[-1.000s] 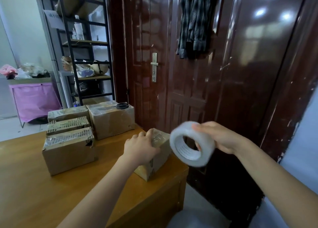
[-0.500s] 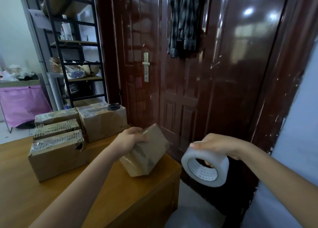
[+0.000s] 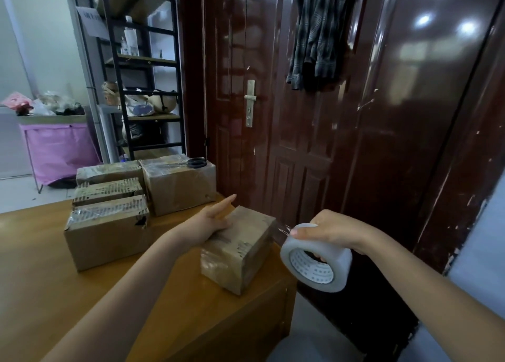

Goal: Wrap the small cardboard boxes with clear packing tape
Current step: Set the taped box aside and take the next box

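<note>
Left hand [image 3: 210,221] lies flat on top of the small cardboard box [image 3: 237,248], fingers straight, index extended. Right hand [image 3: 332,232] grips the roll of clear packing tape [image 3: 317,256] just right of the box (fingers curled through the core, thumb on the rim). Box sits at the near right corner of the wooden table [image 3: 82,293]. Four taped boxes [image 3: 109,225] stand farther left; scissors [image 3: 195,162] rest on the far one.

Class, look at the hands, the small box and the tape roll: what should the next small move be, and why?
Probably draw the clear packing tape roll, gripped by the right hand, further around the small brown cardboard box. The left hand lies flat on the box top, steadying it, and a tape strip seems stretched between roll and box.
</note>
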{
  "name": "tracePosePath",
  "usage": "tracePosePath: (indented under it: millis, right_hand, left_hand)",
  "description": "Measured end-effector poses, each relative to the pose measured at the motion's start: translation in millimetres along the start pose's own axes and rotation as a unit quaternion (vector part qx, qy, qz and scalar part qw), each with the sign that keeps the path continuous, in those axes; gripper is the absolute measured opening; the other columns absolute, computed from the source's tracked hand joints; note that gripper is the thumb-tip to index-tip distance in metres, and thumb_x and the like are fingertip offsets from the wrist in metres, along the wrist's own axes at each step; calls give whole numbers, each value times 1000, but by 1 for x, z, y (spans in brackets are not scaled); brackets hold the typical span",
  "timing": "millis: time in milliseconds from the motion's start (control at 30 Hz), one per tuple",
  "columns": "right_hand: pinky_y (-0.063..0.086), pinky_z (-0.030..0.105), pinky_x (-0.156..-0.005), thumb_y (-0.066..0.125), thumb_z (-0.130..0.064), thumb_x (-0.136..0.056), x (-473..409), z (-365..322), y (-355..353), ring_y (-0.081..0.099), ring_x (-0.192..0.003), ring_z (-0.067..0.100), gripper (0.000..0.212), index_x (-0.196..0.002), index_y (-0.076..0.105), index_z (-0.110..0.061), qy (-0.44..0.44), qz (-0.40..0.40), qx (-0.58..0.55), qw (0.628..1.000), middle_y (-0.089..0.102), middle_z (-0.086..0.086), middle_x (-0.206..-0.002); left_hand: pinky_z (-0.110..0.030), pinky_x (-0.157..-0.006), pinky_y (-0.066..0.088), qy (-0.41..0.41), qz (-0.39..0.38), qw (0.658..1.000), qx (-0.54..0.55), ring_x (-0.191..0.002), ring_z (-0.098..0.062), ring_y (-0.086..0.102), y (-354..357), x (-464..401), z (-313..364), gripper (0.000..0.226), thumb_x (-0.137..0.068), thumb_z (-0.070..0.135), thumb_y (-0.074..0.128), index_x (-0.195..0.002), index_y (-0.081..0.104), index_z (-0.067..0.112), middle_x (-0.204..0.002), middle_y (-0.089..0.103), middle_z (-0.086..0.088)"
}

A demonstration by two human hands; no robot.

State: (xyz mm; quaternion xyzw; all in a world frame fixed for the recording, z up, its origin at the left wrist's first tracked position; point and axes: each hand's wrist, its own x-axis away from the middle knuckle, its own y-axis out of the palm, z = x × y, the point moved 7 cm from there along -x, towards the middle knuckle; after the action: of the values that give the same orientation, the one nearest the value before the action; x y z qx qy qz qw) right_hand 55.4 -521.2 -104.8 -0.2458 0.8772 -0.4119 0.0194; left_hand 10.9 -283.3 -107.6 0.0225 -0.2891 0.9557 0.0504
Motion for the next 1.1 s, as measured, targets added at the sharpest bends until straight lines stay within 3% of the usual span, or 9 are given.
tracePosePath:
  millis: [167,267,333,467,567,733,867,1000,1100]
  right_hand:
    - [33,24,-54,71,-71,-66,3,4,2,49,-54,15,63,-61,50,-12,-1,12,-13,1000,49,1,-57]
    - [36,24,-55,68,-80,-58,9,3,0,52,-55,14,69,-62,52,-13,-19,12,-15,1000,53,0,-58]
    - [43,23,-61,66,-80,-62,18,1,-1,60,-63,14,70,-71,59,-11,-42,-19,-23,999,62,1,-66]
    - [52,33,-84,74,-61,-64,33,-4,-15,70,-92,24,72,-102,66,0,-96,-63,-66,991,73,11,-99]
    - [54,28,-80,79,-39,-66,30,-26,-34,70,-96,25,58,-111,68,-5,-142,-53,-168,974,73,11,-103]
    - [50,24,-74,78,-33,-74,3,-71,-43,67,-83,16,33,-98,72,-11,-189,13,-197,962,72,4,-87]
    - [50,26,-67,70,-42,-76,-14,-90,-38,64,-68,13,48,-103,70,-2,-198,68,-219,953,68,1,-76]
    - [45,22,-66,68,-50,-72,-27,-92,-27,62,-68,6,43,-92,70,-13,-196,113,-245,943,68,-7,-73]
    - [51,34,-84,69,-50,-82,-38,-76,-9,67,-93,21,36,-96,70,-17,-177,101,-286,936,72,7,-97]
  left_hand:
    - [-33,-95,46,86,45,922,-374,-122,-18,52,12,-5,31,36,-103,38,36,-129,59,31,-139,49,4]
    - [-34,-84,50,21,24,872,-489,-114,-24,58,34,2,41,89,-81,83,31,-136,50,16,-139,52,-8]
    - [-36,-86,51,-3,12,838,-546,-124,-33,51,47,5,40,100,-80,80,44,-150,25,12,-156,28,-14]
    - [-31,-79,50,-19,41,908,-417,-112,-27,56,31,1,38,82,-83,53,61,-149,28,16,-142,45,-9]
    - [-32,-79,52,-82,-6,994,-76,-102,-23,61,13,-4,22,77,-70,39,78,-138,47,19,-120,58,-5]
    - [-41,-90,52,-125,-29,984,123,-97,-26,65,2,-4,-3,50,-82,24,71,-129,55,20,-114,64,-9]
    - [-33,-93,45,-3,32,999,-22,-120,-24,47,-12,-15,4,68,-90,19,65,-143,31,44,-136,38,-5]
    - [-41,-98,43,50,124,925,-356,-108,-20,54,-3,-13,26,37,-100,23,41,-136,50,24,-127,44,-1]
    - [-52,-110,31,28,91,902,-420,-113,-20,49,10,-10,30,39,-102,41,34,-131,52,21,-122,47,-3]
